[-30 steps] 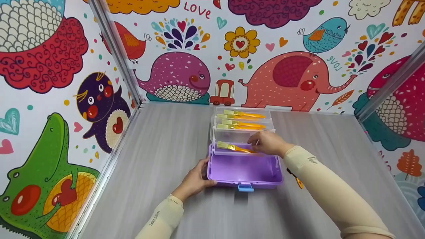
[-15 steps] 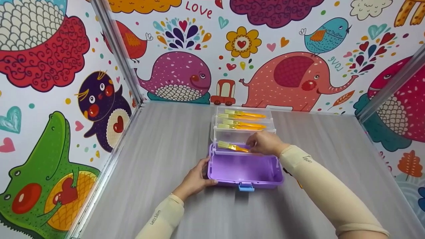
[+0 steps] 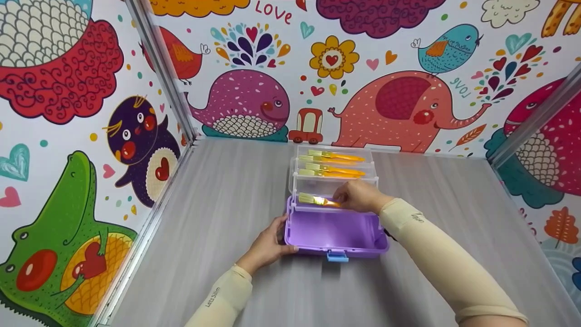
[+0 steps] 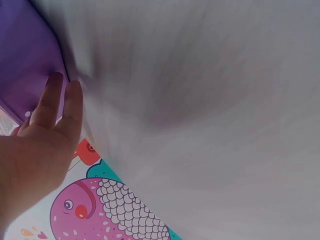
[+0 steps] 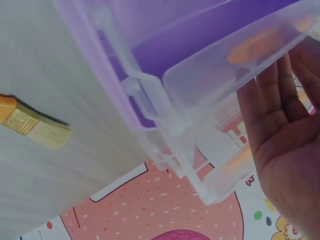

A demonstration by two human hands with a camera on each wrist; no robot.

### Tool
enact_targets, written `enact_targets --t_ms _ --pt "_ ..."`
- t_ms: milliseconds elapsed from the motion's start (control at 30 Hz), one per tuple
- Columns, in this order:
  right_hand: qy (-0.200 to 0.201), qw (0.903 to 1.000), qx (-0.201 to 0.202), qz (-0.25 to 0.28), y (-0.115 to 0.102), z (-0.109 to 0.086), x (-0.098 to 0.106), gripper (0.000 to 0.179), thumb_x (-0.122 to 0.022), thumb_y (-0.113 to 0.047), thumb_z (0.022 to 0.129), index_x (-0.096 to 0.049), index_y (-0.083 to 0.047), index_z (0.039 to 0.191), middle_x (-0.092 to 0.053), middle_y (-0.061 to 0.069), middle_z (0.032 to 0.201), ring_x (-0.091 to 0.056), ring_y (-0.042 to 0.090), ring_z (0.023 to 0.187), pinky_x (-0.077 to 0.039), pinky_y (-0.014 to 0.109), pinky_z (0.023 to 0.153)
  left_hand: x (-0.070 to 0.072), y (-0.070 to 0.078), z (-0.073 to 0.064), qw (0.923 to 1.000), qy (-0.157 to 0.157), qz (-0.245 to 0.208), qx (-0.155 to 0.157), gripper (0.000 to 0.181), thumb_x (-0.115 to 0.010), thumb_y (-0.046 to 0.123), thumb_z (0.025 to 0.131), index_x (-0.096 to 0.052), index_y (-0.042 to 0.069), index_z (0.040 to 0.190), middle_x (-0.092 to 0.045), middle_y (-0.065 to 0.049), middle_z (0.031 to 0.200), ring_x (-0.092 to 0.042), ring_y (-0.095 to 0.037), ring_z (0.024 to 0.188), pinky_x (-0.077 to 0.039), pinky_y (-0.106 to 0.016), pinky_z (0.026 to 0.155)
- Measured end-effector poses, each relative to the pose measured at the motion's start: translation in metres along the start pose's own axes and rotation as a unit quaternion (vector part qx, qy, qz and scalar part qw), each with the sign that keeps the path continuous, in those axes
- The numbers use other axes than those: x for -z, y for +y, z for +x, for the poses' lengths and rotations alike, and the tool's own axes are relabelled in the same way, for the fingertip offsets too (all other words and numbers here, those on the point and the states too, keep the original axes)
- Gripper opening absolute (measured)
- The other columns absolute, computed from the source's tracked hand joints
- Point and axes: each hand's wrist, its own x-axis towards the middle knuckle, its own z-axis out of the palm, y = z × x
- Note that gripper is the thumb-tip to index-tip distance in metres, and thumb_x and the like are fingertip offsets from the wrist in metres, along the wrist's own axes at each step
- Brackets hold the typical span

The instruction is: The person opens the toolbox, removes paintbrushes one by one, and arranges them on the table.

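A purple storage box [image 3: 336,229] with a blue latch stands with its clear tiered trays folded out behind it. My left hand [image 3: 268,247] steadies its front left corner, thumb at the front and fingers along the side; in the left wrist view those fingers [image 4: 47,102] lie against the purple wall. In the lowest clear tray lies a flat paintbrush [image 3: 313,200], bristles to the left. My right hand [image 3: 361,195] pinches its orange handle, whose end is hidden. The right wrist view shows the right hand [image 5: 290,145] reaching over the tray's edge.
Several more paintbrushes [image 3: 338,172] lie in the upper trays [image 3: 372,165]. Another paintbrush [image 5: 30,122] lies on the grey table [image 3: 218,190] right of the box, hidden by my forearm in the head view. Printed walls [image 3: 386,54] enclose the table's back and sides.
My right hand has slid a little left along the brush handle in the lowest tray. The forearm now covers the loose brush on the table. My left hand stays put.
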Motion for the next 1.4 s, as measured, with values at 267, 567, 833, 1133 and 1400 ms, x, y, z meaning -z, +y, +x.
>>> enact_targets --t_ms 267,567,833,1133,1400 --pt "-0.009 0.9996 -0.027 -0.002 -0.002 0.0 0.001 0.02 -0.078 -0.001 0.084 -0.08 -0.009 0.102 -0.073 -0.001 0.085 -0.063 0.014 0.074 -0.058 0.034 0.074 0.0 0.0 -0.001 1.0 0.004 0.008 0.001 0.095 -0.086 0.01 0.076 -0.031 0.001 0.153 -0.042 -0.026 0.149 -0.051 -0.039 0.128 -0.038 -0.047 0.11" --pt "-0.01 0.9998 -0.017 -0.005 -0.002 -0.002 0.001 0.028 -0.071 0.008 0.082 -0.079 -0.008 0.104 -0.075 0.002 0.091 -0.068 0.02 0.083 -0.059 0.039 0.08 0.0 0.0 -0.001 0.9999 0.004 0.01 0.003 0.094 -0.086 0.011 0.077 -0.031 0.001 0.153 -0.042 -0.026 0.149 -0.051 -0.04 0.128 -0.037 -0.048 0.11" --pt "-0.008 0.9998 -0.009 -0.013 -0.002 -0.002 0.004 0.032 -0.069 0.009 0.081 -0.079 -0.009 0.106 -0.075 0.003 0.093 -0.068 0.02 0.083 -0.058 0.039 0.079 0.0 -0.001 -0.001 1.0 0.003 -0.003 0.001 0.093 -0.085 0.009 0.077 -0.03 0.001 0.153 -0.041 -0.027 0.149 -0.05 -0.041 0.129 -0.038 -0.047 0.11" --pt "0.008 0.9993 -0.031 -0.02 -0.001 -0.009 0.016 0.037 -0.063 0.01 0.084 -0.078 -0.012 0.108 -0.073 0.002 0.096 -0.068 0.022 0.088 -0.057 0.041 0.083 -0.001 -0.002 0.0 0.9996 -0.003 -0.026 -0.011 0.092 -0.084 0.005 0.077 -0.03 -0.001 0.152 -0.039 -0.027 0.15 -0.048 -0.04 0.131 -0.038 -0.045 0.11" --pt "0.01 0.9975 -0.07 0.001 -0.002 -0.021 0.034 0.033 -0.071 0.002 0.087 -0.077 -0.013 0.116 -0.071 0.004 0.106 -0.066 0.024 0.094 -0.056 0.045 0.087 -0.001 -0.001 0.0 0.9996 -0.003 -0.023 -0.015 0.093 -0.083 0.004 0.077 -0.029 -0.002 0.152 -0.038 -0.027 0.151 -0.048 -0.039 0.132 -0.036 -0.045 0.111"
